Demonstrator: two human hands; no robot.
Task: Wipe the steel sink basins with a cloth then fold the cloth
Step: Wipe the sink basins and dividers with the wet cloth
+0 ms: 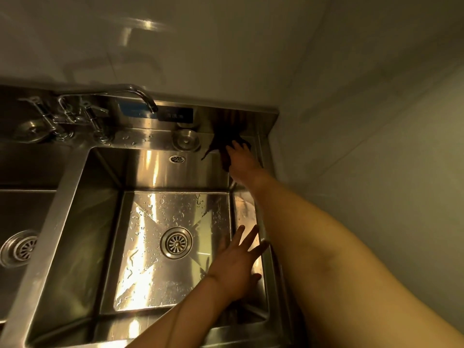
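— One dark cloth point(227, 149) is lying at the far right corner of the sink, on the back ledge, and one end is hanging a little over the rim of the right basin point(175, 252). Is a hand holding it?

— The right hand point(242, 160) is resting on top of it. The fingers are lying fairly straight over the cloth, pressing it and not curling round it, as far as I am seeing. The arm is reaching across the right edge of the basin.

— And the left hand point(237, 262)?

— It is staying wide, with the fingers spread. It is holding nothing and is hovering over the right side of the basin floor, near the right wall. I cannot tell if it is touching the steel.

— What is lying around?

— Many water drops are sitting on the basin floor, around the round drain point(176, 243). A round steel plug point(185, 139) is lying on the ledge just beside the cloth. The faucet point(143, 97) is reaching over the back ledge, and a second basin point(22, 222) is showing at the left.
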